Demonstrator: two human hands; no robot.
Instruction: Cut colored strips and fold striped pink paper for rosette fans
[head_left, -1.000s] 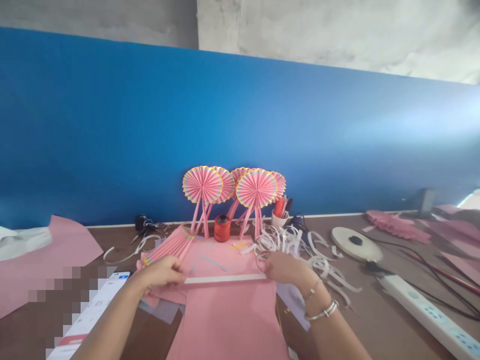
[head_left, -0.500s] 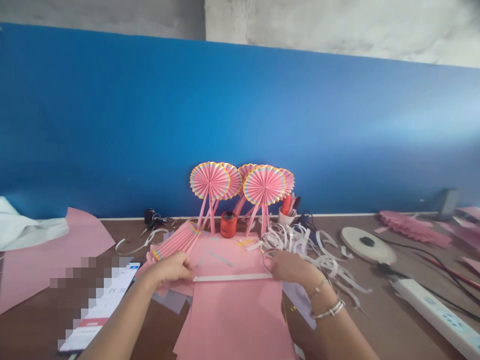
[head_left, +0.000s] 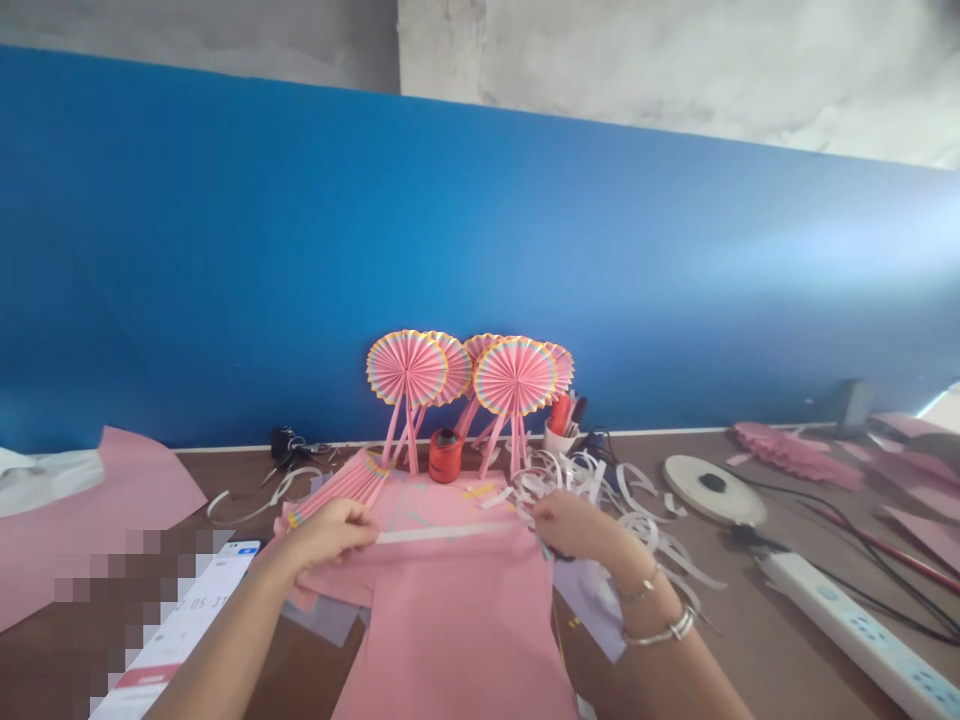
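Both of my hands are at the upper edge of a pink paper sheet point(head_left: 457, 630), which carries a narrow white strip point(head_left: 442, 533) along that edge. At its upper left corner, the fingers of my left hand point(head_left: 334, 535) are closed, right against the strip's end. My right hand point(head_left: 574, 525) pinches at the upper right corner, a bracelet and a bangle on its wrist. More pink paper point(head_left: 420, 495) lies under and behind the sheet. Next to my left hand is a pleated pink paper piece point(head_left: 341, 488) with a coloured edge. The exact fingertip contact is partly hidden.
Round pink paper fans point(head_left: 516, 376) stand behind an orange-red container point(head_left: 445, 458). Curled white strips point(head_left: 637, 500) lie right, near a white round lid-like disc point(head_left: 712, 490) and a power strip point(head_left: 855, 630). A phone point(head_left: 176, 630) and scissors point(head_left: 289, 450) are left.
The sheet's upper edge with the white strip has shifted slightly up and left in view, its right side now higher. Both hands moved with it; the whole view shifted a little.
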